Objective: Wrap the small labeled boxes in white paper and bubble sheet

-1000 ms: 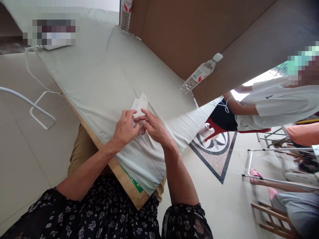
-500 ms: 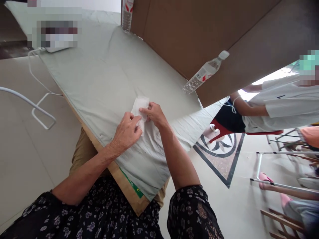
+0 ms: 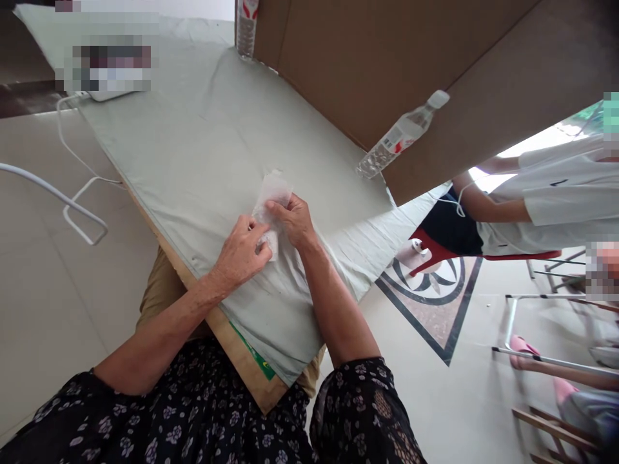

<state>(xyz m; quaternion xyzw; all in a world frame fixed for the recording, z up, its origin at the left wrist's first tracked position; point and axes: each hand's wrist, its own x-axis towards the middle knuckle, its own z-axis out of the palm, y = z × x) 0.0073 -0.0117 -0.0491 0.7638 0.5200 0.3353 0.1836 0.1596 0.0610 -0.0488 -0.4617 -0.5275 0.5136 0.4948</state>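
A small white paper-like packet (image 3: 272, 193) lies on a pale green cloth (image 3: 203, 142) spread over a board. My left hand (image 3: 240, 253) pinches the packet's near end with its fingers curled. My right hand (image 3: 291, 219) grips the packet's middle between thumb and fingers, and the far end lifts off the cloth. Both hands touch each other over the packet.
Tall cardboard panels (image 3: 367, 58) stand behind the cloth. One plastic water bottle (image 3: 401, 134) leans on the cardboard; another (image 3: 245, 26) stands at the back. A white device (image 3: 104, 93) with a cable sits far left. A seated person (image 3: 532, 206) and chairs are at right.
My right hand moved forward from the near end to the packet's middle and closed on it. The packet's far end has lifted and crumpled slightly. The left hand stayed put.
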